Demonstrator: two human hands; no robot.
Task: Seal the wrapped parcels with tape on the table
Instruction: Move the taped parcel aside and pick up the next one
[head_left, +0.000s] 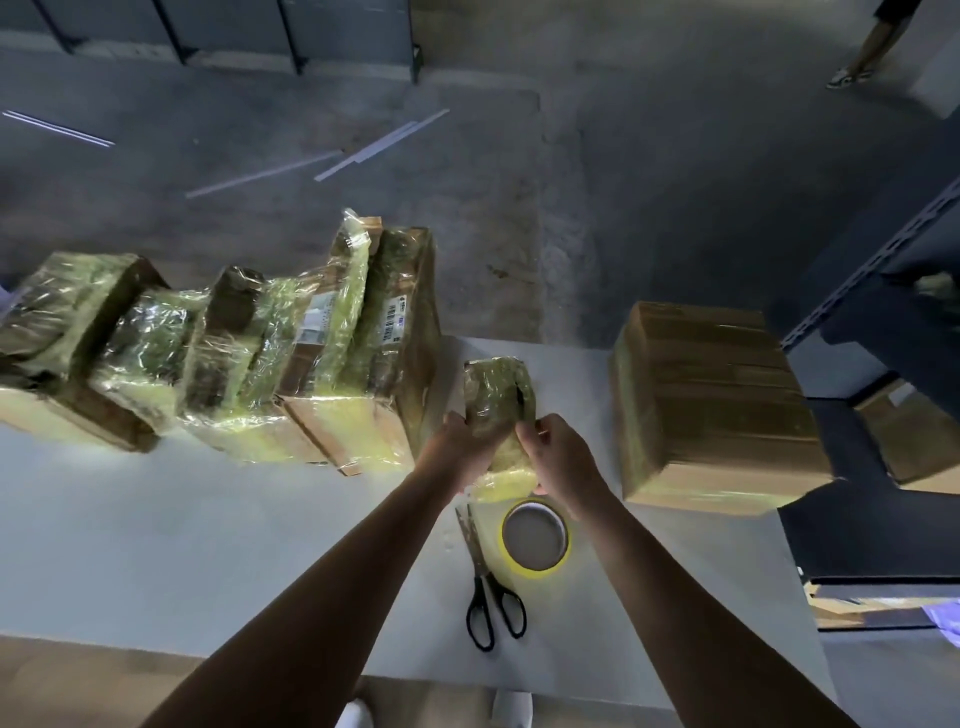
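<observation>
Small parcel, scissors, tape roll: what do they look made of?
Small parcel: glossy clear film over something brownish, likely cardboard; wrinkles glint.
Scissors: bright metal blades, black handles, probably plastic.
Tape roll: yellowish translucent tape on a grey inner ring, perhaps card.

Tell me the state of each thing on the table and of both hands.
small parcel, wrapped, held by both hands.
left hand, grips the small parcel.
right hand, grips the small parcel.
tape roll, flat on the table, untouched.
scissors, closed, beside the tape roll.
wrapped parcels, in a row, untouched.
large box, closed, untouched.
</observation>
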